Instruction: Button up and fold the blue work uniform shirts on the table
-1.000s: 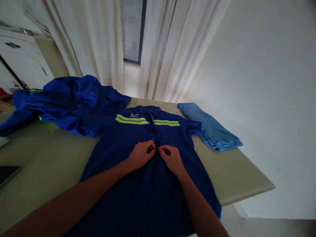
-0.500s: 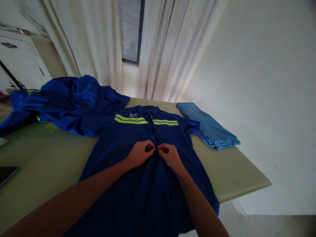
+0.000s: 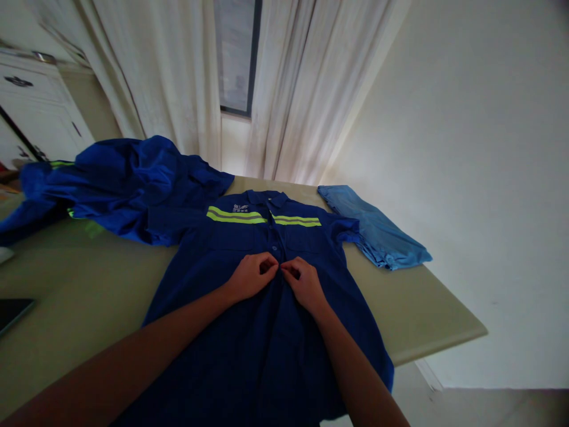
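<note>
A dark blue work shirt (image 3: 222, 284) lies front up on the table, its collar pointing away from me. A yellow-green and grey reflective band (image 3: 237, 215) crosses its chest, with a white logo above it on the left. My left hand (image 3: 254, 276) pinches the front placket at mid-chest. Close beside it, my right hand (image 3: 304, 283) pinches the opposite side, fingertips almost touching the left ones. Just above the hands a button (image 3: 274, 248) shows on the placket. Whatever sits right between the fingertips is hidden.
Crumpled blue clothing (image 3: 128, 172) with reflective strips is heaped at the left. Folded light blue trousers or similar cloth (image 3: 377, 228) lie at the right. A dark flat device (image 3: 13, 311) rests at the left on the table (image 3: 435, 314). Curtains and a wall stand behind.
My right hand has shifted slightly left, and the placket edges near the chest band sit closer together. My left hand is nearly where it was.
</note>
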The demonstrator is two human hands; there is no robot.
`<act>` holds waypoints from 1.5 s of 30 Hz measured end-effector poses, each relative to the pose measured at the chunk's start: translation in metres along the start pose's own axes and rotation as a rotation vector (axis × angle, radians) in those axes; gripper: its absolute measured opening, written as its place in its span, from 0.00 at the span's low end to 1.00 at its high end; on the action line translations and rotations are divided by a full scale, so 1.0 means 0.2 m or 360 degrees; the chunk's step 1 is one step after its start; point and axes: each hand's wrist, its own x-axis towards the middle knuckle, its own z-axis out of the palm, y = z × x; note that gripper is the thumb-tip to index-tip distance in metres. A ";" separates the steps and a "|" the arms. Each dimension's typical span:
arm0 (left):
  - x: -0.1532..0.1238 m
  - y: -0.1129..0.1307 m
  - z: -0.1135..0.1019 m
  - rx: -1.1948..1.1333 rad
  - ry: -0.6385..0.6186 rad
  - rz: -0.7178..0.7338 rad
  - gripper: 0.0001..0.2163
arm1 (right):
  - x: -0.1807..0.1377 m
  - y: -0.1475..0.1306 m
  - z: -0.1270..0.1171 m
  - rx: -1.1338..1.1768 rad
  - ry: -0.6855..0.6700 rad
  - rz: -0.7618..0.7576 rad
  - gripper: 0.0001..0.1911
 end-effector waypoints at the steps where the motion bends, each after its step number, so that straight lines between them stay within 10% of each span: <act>1: 0.00 0.00 0.00 -0.0030 0.0009 -0.0012 0.09 | 0.00 -0.01 0.00 -0.0032 0.0002 -0.0023 0.07; 26: 0.07 -0.07 -0.02 -0.0555 -0.0125 -0.0101 0.10 | -0.03 -0.06 0.02 -0.0175 0.0181 -0.0124 0.08; 45: 0.02 -0.05 -0.01 -0.0278 -0.0113 0.0052 0.14 | -0.02 -0.04 0.03 0.0101 0.0252 0.0015 0.04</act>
